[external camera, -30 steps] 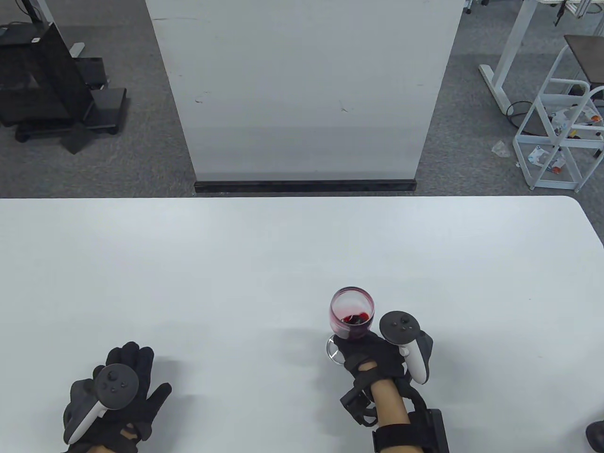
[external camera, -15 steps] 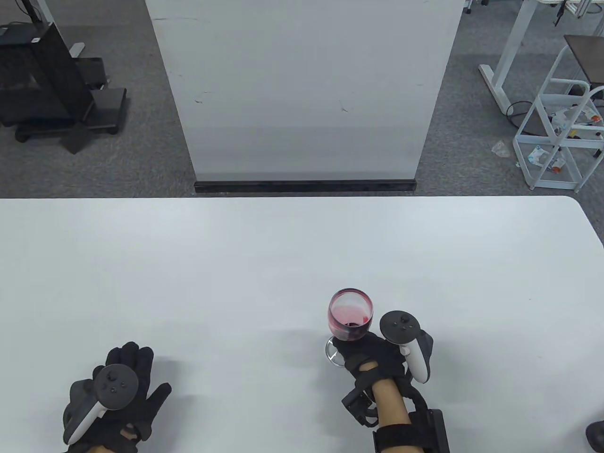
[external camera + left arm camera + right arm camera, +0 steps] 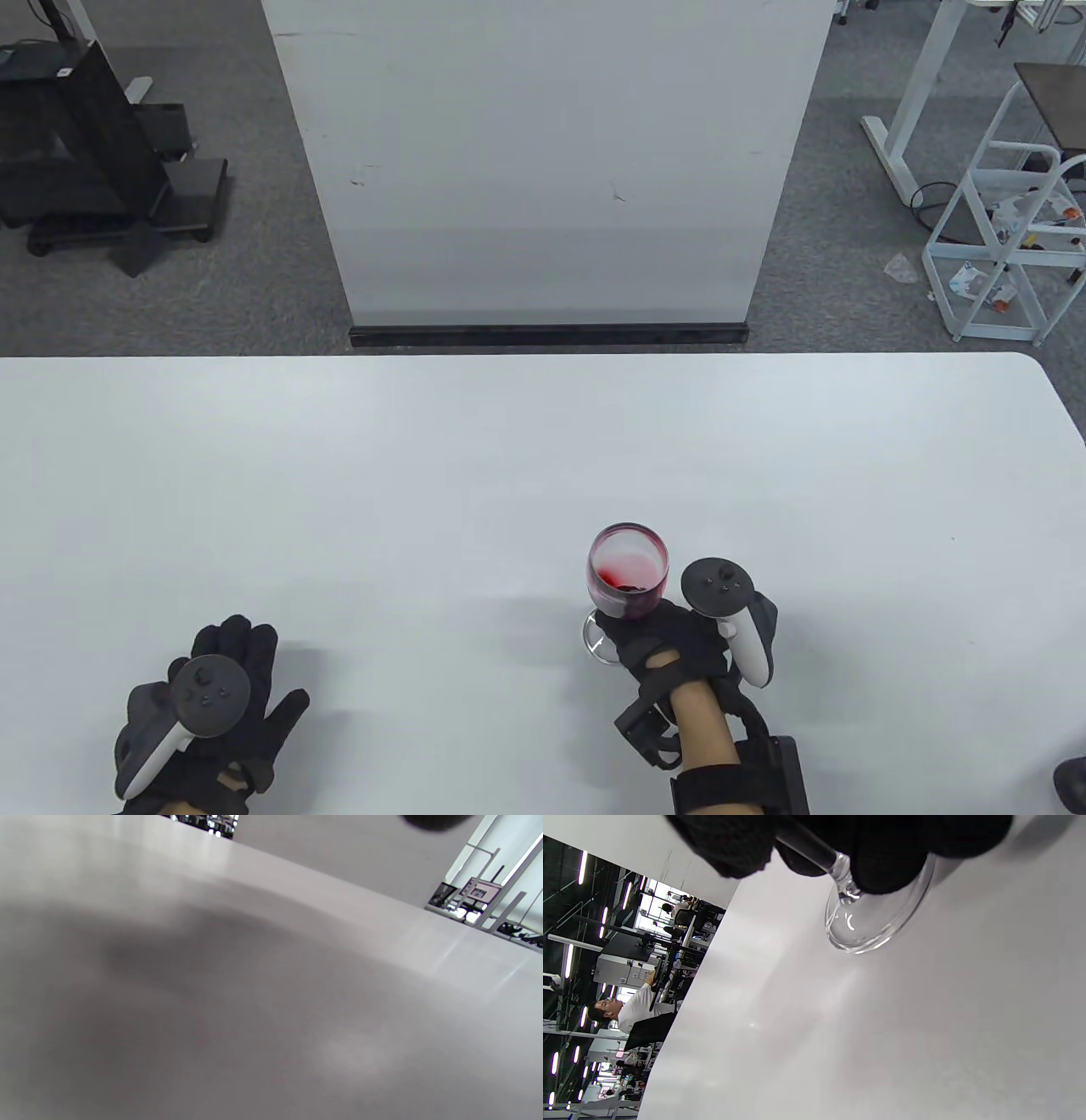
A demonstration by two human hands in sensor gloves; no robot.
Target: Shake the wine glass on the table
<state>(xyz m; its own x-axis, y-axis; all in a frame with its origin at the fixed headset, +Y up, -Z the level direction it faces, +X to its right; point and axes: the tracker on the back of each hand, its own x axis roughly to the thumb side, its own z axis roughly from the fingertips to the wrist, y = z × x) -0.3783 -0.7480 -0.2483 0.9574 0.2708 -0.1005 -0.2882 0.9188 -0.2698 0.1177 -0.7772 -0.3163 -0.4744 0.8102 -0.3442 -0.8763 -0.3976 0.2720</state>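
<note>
A clear wine glass (image 3: 628, 570) with a little red wine stands near the front of the white table (image 3: 475, 475). My right hand (image 3: 657, 641) grips its stem just under the bowl. Red film coats the inside wall of the bowl. In the right wrist view my gloved fingers (image 3: 886, 857) wrap the stem above the glass foot (image 3: 869, 921), which sits at the table surface. My left hand (image 3: 212, 705) rests flat on the table at the front left, fingers spread, holding nothing. The left wrist view shows only the blurred tabletop (image 3: 271, 993).
A white upright panel (image 3: 543, 161) stands beyond the table's far edge. A black cart (image 3: 76, 153) is on the floor at far left and a white frame rack (image 3: 1010, 229) at far right. The table's right corner (image 3: 1044, 382) is rounded.
The glass has shifted slightly left with my right hand, and the wine has swirled around inside the bowl, smearing the wall. The left hand has not moved.
</note>
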